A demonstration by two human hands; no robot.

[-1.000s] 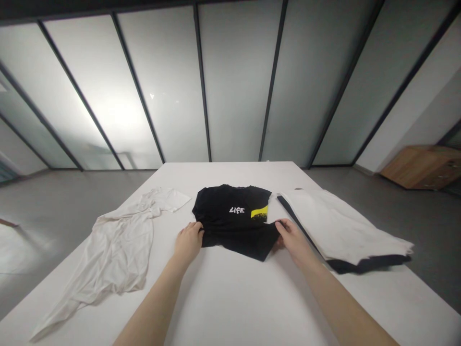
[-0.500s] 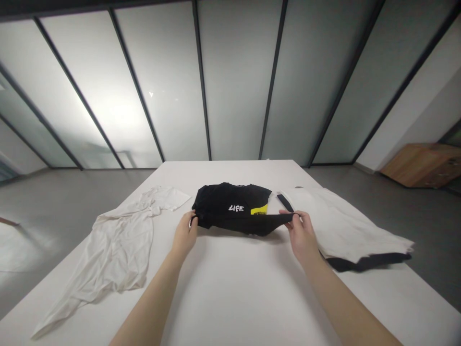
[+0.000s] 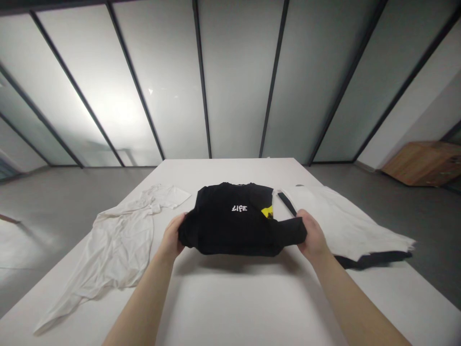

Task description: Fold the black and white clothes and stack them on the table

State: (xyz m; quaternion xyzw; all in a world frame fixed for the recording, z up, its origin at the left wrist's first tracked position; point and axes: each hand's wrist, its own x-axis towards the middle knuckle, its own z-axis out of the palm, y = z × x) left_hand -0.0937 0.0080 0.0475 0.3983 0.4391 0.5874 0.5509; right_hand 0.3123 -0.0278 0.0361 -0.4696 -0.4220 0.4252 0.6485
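A black T-shirt (image 3: 230,233) with small white lettering and a yellow patch lies in the middle of the table, its collar on the far side. My left hand (image 3: 173,236) is closed on its near left corner. On the opposite side my right hand (image 3: 312,236) grips the near right corner. The shirt's near part is bunched or folded and raised off the table, casting a shadow below. Both sets of fingertips are partly hidden behind the black cloth.
A crumpled white garment (image 3: 124,245) lies along the left of the white table (image 3: 230,307). On the right are white clothes (image 3: 334,216) with dark cloth beneath. A wooden cabinet (image 3: 419,163) stands on the floor at far right, and frosted glass panels (image 3: 237,81) rise behind.
My hands have moved slightly apart and nearer to me. The black T-shirt's near edge has come down toward me, so more of its front shows below the lettering.
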